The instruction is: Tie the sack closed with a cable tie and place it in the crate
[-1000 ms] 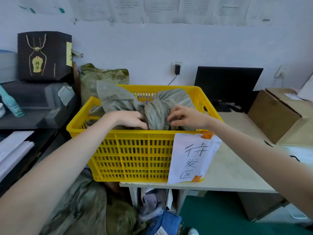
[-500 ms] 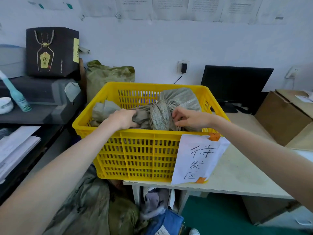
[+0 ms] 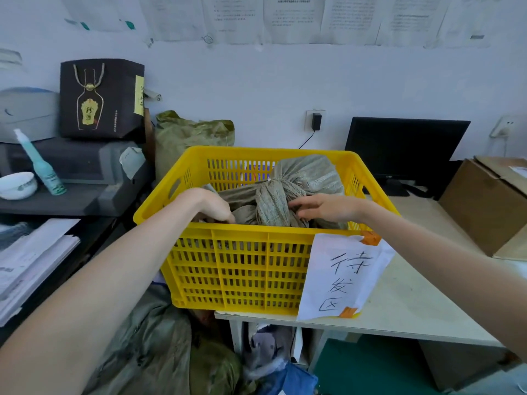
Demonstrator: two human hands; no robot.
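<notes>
a: we start at our left hand [image 3: 212, 206], knuckles up, fingers curled down into the grey-green fabric at the near left of the crate. it looks closed on a fold of the woven sack [image 3: 285, 195], though the fingertips are buried and we can't see them.

b: and our right hand [image 3: 325, 208] lies flatter, fingers stretched leftward across the gathered neck of the sack, touching it. we can't tell whether it pinches the cloth or only rests there.

a: between our hands the neck bunches into a tight waist, and a small pale bit at the top of it [image 3: 269, 180] may be the cable tie; too small for us to be sure.

b: the sack itself sits inside the yellow plastic crate [image 3: 242, 266], its fuller end rising toward the far right corner above the rim.

a: the crate stands on the pale table [image 3: 413, 303], its left end jutting past the table edge. a white paper label [image 3: 345, 276] with handwritten characters hangs on the near wall, held by orange tape.

b: behind it we see another green sack [image 3: 194, 132] against the wall, a dark monitor [image 3: 405, 146] to the right, a cardboard box [image 3: 484, 201] at the far right, and a black gift bag [image 3: 99, 98] on the left shelf beside a teal bottle [image 3: 42, 166] and a white bowl [image 3: 17, 185].
</notes>
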